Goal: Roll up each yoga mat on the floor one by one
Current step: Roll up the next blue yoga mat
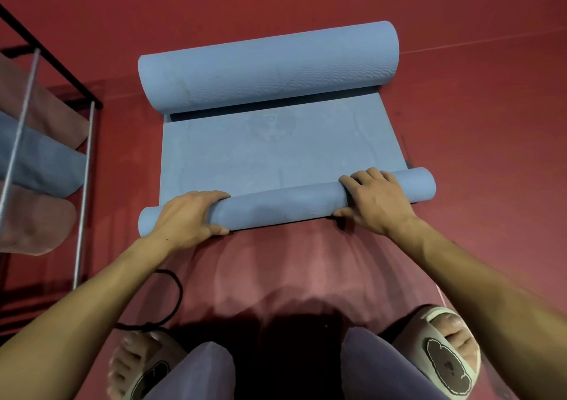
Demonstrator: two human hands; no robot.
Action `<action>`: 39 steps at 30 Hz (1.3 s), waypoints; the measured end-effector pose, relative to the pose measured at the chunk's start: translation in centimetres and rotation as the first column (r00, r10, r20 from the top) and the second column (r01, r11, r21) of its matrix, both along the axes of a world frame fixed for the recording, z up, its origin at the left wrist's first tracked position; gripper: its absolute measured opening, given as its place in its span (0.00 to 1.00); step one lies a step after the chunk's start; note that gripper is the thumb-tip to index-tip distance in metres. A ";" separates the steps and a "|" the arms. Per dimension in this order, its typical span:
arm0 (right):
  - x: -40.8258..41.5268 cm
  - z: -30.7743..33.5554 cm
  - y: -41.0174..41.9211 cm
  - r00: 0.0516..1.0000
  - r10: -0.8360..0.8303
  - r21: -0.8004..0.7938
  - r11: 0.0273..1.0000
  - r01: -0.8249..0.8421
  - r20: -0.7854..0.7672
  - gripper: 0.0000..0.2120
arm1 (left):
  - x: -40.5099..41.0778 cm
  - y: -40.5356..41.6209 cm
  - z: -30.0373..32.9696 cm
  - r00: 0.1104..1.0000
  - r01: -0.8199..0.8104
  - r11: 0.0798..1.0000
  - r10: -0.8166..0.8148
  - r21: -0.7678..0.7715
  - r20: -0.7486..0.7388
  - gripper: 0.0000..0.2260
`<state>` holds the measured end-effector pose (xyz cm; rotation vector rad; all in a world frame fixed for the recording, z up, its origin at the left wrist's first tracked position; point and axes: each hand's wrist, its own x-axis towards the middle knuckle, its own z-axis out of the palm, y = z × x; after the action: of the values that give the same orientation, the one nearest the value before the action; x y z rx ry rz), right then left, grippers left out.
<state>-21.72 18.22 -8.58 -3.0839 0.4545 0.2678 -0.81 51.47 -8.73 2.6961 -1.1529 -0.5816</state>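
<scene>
head view: blue yoga mat (276, 151) roll crosswise under both hands (376, 198)

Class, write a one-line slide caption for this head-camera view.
Both hands, left and right, grip the near roll of a blue yoga mat on red floor.

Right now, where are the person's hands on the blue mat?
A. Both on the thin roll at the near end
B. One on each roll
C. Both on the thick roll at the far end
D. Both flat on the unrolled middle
A: the left hand and right hand both curl over the thin near roll, while the thick far roll lies untouched.
</scene>
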 end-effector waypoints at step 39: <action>1.3 2.4 1.0 0.987 -0.150 0.267 0.951 0.158 -0.053 0.17 | -1.6 1.8 -0.6 0.992 0.052 0.982 -0.030 -0.181 0.120 0.15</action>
<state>-20.38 19.26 -6.22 -2.7648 0.6013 0.3441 -2.42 53.24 -9.30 2.5832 -1.2281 -0.3079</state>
